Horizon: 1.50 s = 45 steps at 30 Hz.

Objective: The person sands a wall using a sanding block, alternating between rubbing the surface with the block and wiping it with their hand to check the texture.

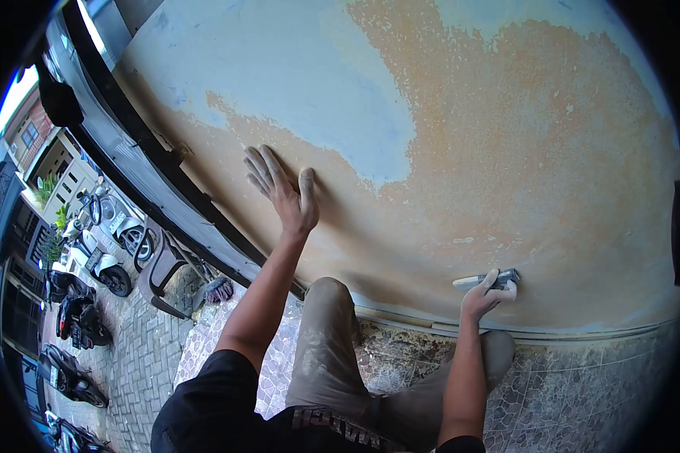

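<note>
My left hand (281,189) lies against the wall (506,174) with its fingers spread, holding nothing. Pale dust coats its fingers. Low on the wall at the right, my right hand (485,296) is wrapped round a small flat tool (510,278) with a pale handle and a dark end. The tool rests at or very near the wall; its exact type cannot be made out. Patches of light blue paint remain at the upper part of the wall, around a rough, scraped orange-tan surface.
A dark frame (166,174) edges the wall at the left. Beyond it are parked motorbikes (75,321), a brown plastic chair (161,268), a brush head (219,290) and paving (140,340). My dusty knees are close to the wall's base, above a tiled floor (551,385).
</note>
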### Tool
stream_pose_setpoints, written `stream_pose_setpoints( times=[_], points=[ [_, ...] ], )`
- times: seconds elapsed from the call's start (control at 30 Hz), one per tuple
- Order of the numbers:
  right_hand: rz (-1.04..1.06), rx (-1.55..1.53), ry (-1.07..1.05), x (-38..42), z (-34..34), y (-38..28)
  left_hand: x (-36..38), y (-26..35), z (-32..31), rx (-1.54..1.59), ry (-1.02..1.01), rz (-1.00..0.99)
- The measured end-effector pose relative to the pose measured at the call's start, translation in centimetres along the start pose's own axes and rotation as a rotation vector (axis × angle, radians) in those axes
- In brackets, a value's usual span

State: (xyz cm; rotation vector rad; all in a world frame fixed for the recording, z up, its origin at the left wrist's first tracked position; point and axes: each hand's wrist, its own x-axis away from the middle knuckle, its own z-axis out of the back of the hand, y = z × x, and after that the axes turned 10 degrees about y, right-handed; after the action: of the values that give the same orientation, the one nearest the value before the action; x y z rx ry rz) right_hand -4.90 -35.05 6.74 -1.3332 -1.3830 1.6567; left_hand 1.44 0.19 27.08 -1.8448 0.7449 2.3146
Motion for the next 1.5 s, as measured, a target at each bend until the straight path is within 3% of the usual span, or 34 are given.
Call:
stream_pose_setpoints(
  times=[0.07, 0.2, 0.47, 0.63, 0.83, 0.9, 0.97, 1.23, 1.37, 1.5],
  points=[
    [-0.025, 0.001, 0.009, 0.0, -0.1, -0.2, -2.3, -0.5, 0.1, -0.021, 0.16, 0.076],
    [-0.037, -0.009, 0.011, 0.0, -0.2, 0.3, -3.8, -2.3, -0.2, -0.098, 0.287, 0.098],
    [-0.049, -0.023, -0.002, 0.1, -0.1, -0.2, -1.7, -3.4, 0.0, -0.096, 0.278, 0.085],
    [0.037, 0.002, 0.022, -0.1, -0.2, 0.9, -7.0, -1.7, 1.8, -0.054, 0.224, 0.122],
    [-0.01, -0.012, 0.009, 0.0, -0.3, 0.6, -12.7, -1.9, 2.1, -0.071, 0.255, -0.031],
    [0.03, 0.004, 0.045, 0.0, -0.5, 1.1, -12.1, -2.2, 2.0, -0.112, 0.248, -0.067],
    [0.03, 0.001, 0.048, 0.0, -0.6, 1.3, -11.0, -2.5, 1.9, -0.11, 0.216, -0.234],
    [0.01, 0.015, 0.035, 0.0, -0.3, 0.9, -8.2, -3.8, 2.2, -0.15, 0.12, -0.332],
    [0.067, 0.034, 0.027, -0.2, 0.0, 1.2, -9.9, -3.2, 2.0, -0.118, 0.169, -0.303],
    [0.053, 0.036, 0.02, -0.1, 0.0, 1.6, -16.3, -3.2, 3.1, -0.093, 0.277, -0.055]
  ],
)
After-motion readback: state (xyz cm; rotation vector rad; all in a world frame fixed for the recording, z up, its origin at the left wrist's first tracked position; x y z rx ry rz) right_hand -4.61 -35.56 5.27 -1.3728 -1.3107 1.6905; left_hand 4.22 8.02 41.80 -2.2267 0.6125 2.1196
